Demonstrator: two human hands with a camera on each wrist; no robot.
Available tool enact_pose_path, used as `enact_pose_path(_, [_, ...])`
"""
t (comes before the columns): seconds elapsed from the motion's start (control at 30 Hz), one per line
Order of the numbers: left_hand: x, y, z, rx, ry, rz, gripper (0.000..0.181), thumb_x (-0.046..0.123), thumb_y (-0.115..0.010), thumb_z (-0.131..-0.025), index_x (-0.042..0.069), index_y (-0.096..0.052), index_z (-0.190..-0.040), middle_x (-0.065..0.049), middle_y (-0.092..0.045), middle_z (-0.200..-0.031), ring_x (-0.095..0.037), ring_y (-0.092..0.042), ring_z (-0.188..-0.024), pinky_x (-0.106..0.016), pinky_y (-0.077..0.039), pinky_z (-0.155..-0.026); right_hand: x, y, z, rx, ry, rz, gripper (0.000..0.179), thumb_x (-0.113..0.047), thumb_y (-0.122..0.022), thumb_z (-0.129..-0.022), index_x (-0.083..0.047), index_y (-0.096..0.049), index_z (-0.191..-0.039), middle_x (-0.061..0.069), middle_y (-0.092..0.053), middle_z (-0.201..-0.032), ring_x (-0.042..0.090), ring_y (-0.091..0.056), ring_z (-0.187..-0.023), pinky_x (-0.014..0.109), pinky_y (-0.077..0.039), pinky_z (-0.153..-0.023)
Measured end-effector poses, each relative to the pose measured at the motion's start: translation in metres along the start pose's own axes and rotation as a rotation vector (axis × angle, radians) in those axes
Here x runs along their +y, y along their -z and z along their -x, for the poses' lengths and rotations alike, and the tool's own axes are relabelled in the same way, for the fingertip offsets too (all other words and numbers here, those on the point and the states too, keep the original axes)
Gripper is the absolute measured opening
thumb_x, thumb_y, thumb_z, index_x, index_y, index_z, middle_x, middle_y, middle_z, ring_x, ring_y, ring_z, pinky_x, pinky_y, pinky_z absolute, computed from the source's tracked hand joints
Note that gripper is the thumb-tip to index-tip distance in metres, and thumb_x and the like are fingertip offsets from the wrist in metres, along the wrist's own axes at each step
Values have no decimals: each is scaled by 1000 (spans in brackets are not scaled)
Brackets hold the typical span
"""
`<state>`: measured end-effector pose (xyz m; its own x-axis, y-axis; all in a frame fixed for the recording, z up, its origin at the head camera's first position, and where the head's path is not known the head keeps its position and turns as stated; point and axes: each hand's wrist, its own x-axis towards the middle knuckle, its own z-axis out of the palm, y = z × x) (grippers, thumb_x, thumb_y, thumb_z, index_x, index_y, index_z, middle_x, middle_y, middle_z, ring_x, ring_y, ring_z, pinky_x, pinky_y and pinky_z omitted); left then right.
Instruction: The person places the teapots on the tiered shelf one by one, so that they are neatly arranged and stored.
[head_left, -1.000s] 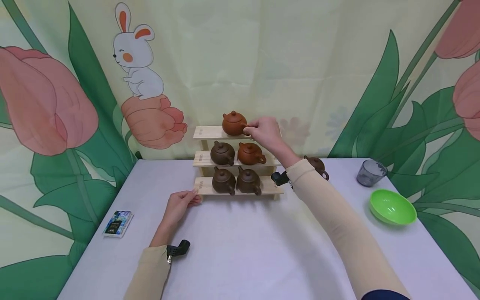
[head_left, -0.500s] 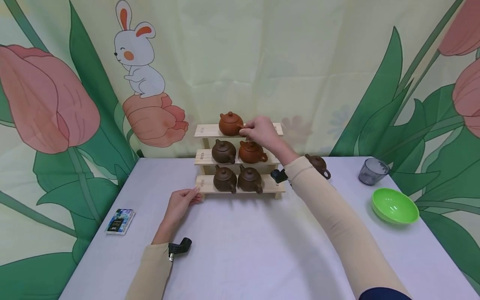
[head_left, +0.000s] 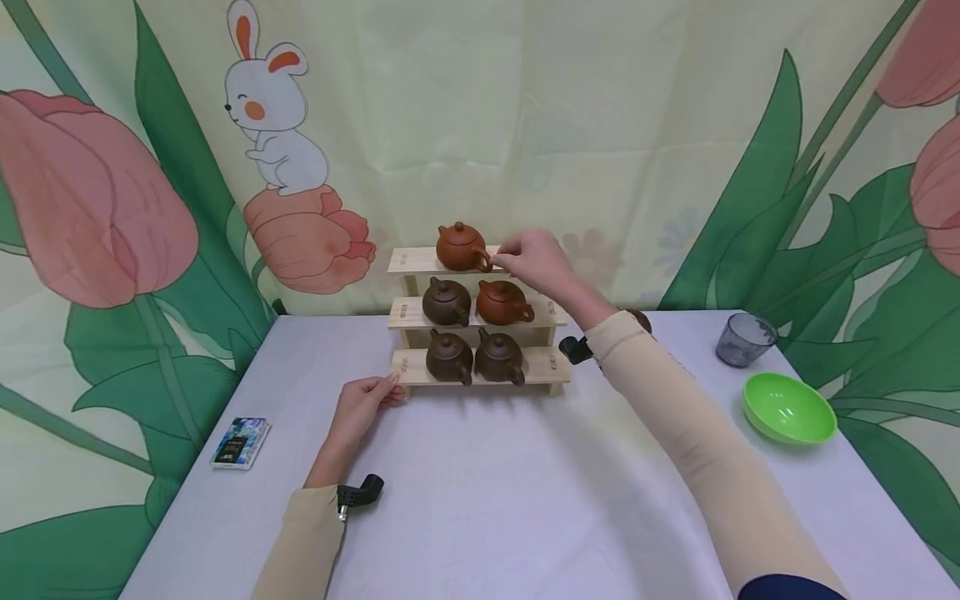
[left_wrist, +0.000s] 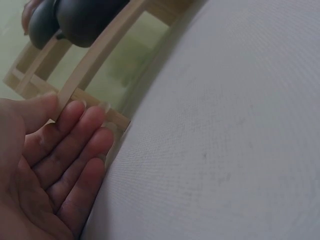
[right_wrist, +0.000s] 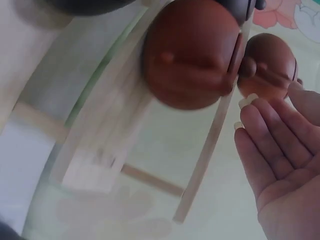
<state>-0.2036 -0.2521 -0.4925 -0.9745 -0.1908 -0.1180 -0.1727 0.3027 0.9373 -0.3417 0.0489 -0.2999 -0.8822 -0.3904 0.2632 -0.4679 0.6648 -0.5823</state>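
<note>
A three-tier wooden display rack [head_left: 412, 312] carries several small clay teapots. Alone on the top tier sits a reddish-brown teapot [head_left: 461, 247], its handle toward my right hand [head_left: 542, 262]. That hand's fingertips are right at the handle, the fingers fairly straight in the right wrist view. Below, a dark teapot [head_left: 446, 302] and another reddish one [head_left: 504, 302] share the middle tier. Two dark teapots, left [head_left: 449, 358] and right [head_left: 499, 358], stand on the bottom tier. My left hand [head_left: 363, 412] pinches the bottom tier's left end between thumb and fingers [left_wrist: 82, 145].
At the right are a grey transparent cup [head_left: 745, 340] and a green bowl [head_left: 789, 408]. Another dark teapot [head_left: 641, 320] is mostly hidden behind the right forearm. A small colourful box [head_left: 241, 442] lies at left on the white-covered table [head_left: 480, 500]. A printed curtain hangs behind.
The top teapot has shifted slightly left on its tier. My right hand has let go of its handle and drawn back a little to the right. The left hand keeps its place.
</note>
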Motion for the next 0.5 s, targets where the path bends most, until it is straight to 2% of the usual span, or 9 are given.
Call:
enact_pose_path(0.23, [-1, 0, 1, -4, 4, 1, 39, 38, -62, -98, 0, -75, -98, -7, -76, -90, -11, -71, -81, -21, -56, -75, 18, 9, 16, -26, -7, -32, 19, -24, -67, -93, -9, -78, -96, 10, -75, -88, 25, -68, -75, 28, -52, -58])
enact_pose_path(0.33, [0, 0, 1, -8, 2, 5, 41, 39, -62, -97, 0, -75, -98, -7, -76, -89, -12, -71, -81, -22, -56, -75, 28, 13, 23, -25, 8, -21, 20, -22, -67, -93, -5, -78, -97, 13, -75, -89, 28, -68, -74, 28, -52, -62])
enact_pose_path(0.5, [0, 1, -1, -11, 5, -3, 43, 42, -62, -97, 0, -74, -100, -5, -77, -89, -11, -71, -81, -21, -55, -76, 45, 20, 36, -25, 3, 47, 21, -21, -64, -94, -5, -78, -99, 12, -75, -92, 22, -65, -79, 32, -49, -71])
